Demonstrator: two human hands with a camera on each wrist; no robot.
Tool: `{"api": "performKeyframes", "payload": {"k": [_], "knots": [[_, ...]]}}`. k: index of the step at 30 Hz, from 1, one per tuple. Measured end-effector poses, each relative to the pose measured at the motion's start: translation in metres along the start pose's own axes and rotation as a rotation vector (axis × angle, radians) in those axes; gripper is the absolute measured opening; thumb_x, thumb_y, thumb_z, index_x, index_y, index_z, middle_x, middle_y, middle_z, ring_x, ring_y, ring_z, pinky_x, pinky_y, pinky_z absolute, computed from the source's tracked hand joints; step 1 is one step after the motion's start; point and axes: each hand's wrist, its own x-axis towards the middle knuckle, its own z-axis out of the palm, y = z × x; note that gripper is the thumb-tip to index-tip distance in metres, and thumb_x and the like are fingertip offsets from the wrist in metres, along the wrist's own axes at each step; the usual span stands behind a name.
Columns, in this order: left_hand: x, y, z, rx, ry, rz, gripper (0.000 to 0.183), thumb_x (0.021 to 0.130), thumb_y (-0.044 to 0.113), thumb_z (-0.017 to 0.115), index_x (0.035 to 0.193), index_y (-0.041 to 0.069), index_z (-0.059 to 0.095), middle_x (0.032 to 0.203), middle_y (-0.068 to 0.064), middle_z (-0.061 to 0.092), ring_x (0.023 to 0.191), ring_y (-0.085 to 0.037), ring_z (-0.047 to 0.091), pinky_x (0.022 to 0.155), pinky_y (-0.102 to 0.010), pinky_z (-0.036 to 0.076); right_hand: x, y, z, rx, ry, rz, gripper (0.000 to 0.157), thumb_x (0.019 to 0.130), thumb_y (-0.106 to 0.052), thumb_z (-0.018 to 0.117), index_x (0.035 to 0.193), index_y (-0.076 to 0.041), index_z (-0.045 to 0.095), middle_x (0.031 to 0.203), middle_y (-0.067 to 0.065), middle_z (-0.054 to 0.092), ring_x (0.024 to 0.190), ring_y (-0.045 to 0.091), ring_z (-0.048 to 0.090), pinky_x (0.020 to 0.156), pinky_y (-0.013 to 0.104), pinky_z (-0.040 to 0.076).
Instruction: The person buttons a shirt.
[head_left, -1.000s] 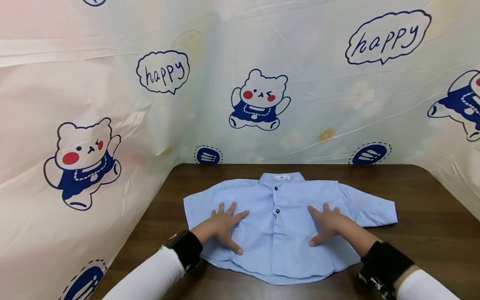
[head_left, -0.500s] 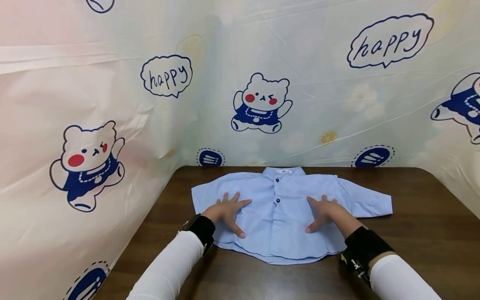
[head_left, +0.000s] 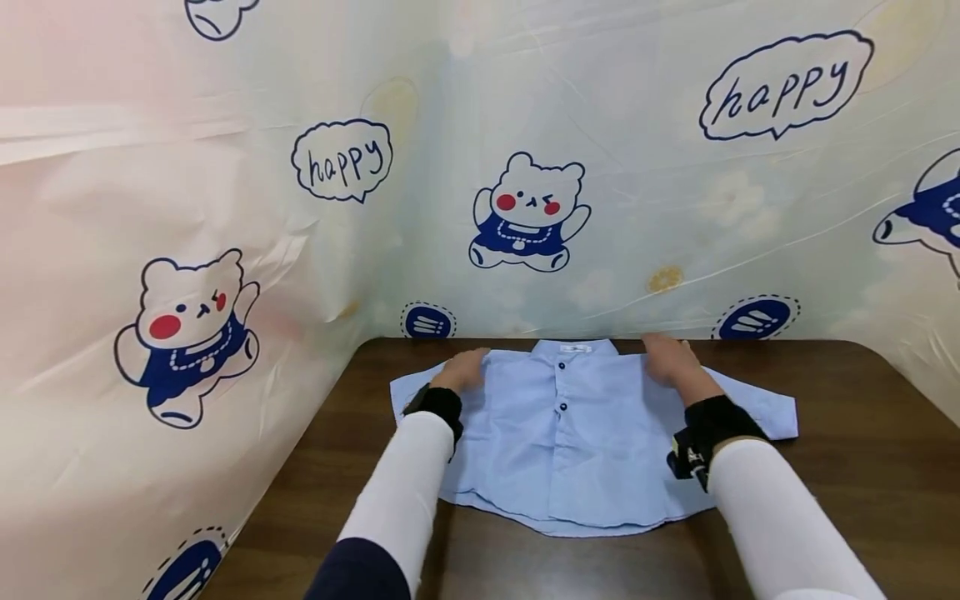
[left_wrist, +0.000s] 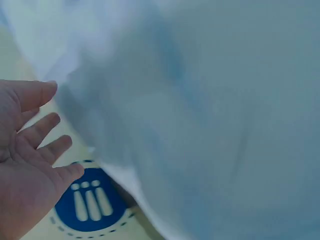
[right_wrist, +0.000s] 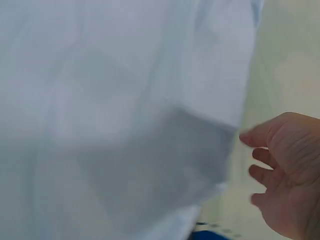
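A light blue button-up shirt (head_left: 592,450) lies spread flat on the brown table, collar at the far side, two dark buttons near the top. At its left shoulder is my left hand (head_left: 463,370); my right hand (head_left: 670,360) is over the right shoulder. The left wrist view shows the left hand (left_wrist: 30,155) with fingers apart and loosely bent, beside the edge of the shirt (left_wrist: 200,125). In the right wrist view the right hand (right_wrist: 290,175) has loosely bent fingers, its thumb tip close to the edge of the shirt (right_wrist: 120,100). Neither hand grips cloth.
The dark wooden table (head_left: 847,500) extends around the shirt. A patterned curtain (head_left: 637,192) with bears and "happy" bubbles hangs right behind the far edge and along both sides. Black straps with small cameras sit on both wrists.
Both hands have left the shirt's middle, where their fingers lay spread, and moved away from me to the shoulders. The shirt sits higher in view than one second ago.
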Motion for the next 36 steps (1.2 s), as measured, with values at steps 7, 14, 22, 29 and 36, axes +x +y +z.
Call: {"api": "performKeyframes", "payload": {"k": [7, 14, 22, 29, 36], "knots": [[0.002, 0.004, 0.016, 0.115, 0.08, -0.023, 0.037, 0.094, 0.005, 0.059, 0.131, 0.009, 0.06, 0.129, -0.012, 0.06, 0.123, -0.031, 0.051, 0.102, -0.059, 0.035, 0.006, 0.02, 0.017, -0.042, 0.031, 0.038, 0.031, 0.091, -0.003, 0.055, 0.121, 0.005, 0.061, 0.12, 0.028, 0.06, 0.117, 0.05, 0.05, 0.096, 0.082, 0.006], [-0.004, 0.001, -0.004, 0.254, 0.292, 0.033, 0.006, 0.092, 0.01, 0.066, 0.091, 0.008, 0.071, 0.09, -0.007, 0.067, 0.09, -0.025, 0.063, 0.082, -0.045, 0.049, 0.001, 0.023, 0.0, -0.146, 0.279, -0.072, 0.007, 0.084, -0.008, 0.068, 0.081, -0.003, 0.063, 0.081, 0.015, 0.066, 0.089, 0.041, 0.061, 0.099, 0.073, 0.024], [-0.038, 0.001, -0.031, 0.253, 0.644, 0.247, 0.025, 0.087, 0.001, 0.064, 0.066, 0.009, 0.055, 0.064, -0.007, 0.057, 0.06, -0.022, 0.057, 0.053, -0.036, 0.046, -0.037, 0.018, -0.03, -0.219, 0.583, -0.302, 0.013, 0.081, -0.001, 0.071, 0.077, -0.002, 0.059, 0.069, 0.014, 0.063, 0.075, 0.04, 0.063, 0.103, 0.067, 0.027], [-0.106, -0.004, -0.033, 0.275, 0.841, 0.551, 0.016, 0.074, -0.006, 0.071, 0.07, 0.008, 0.064, 0.068, -0.003, 0.063, 0.062, -0.021, 0.06, 0.053, -0.034, 0.048, -0.105, 0.016, -0.037, -0.253, 0.759, -0.647, 0.03, 0.059, 0.004, 0.083, 0.082, 0.0, 0.064, 0.073, 0.013, 0.064, 0.072, 0.034, 0.062, 0.092, 0.064, 0.04], [-0.16, -0.011, -0.017, 0.223, 0.781, 0.795, 0.026, 0.06, -0.01, 0.073, 0.072, 0.009, 0.06, 0.073, -0.002, 0.062, 0.069, -0.019, 0.06, 0.057, -0.032, 0.051, -0.16, 0.016, -0.016, -0.228, 0.718, -0.834, 0.044, 0.045, 0.009, 0.078, 0.081, -0.007, 0.058, 0.073, 0.005, 0.057, 0.071, 0.029, 0.057, 0.088, 0.061, 0.04]]}}
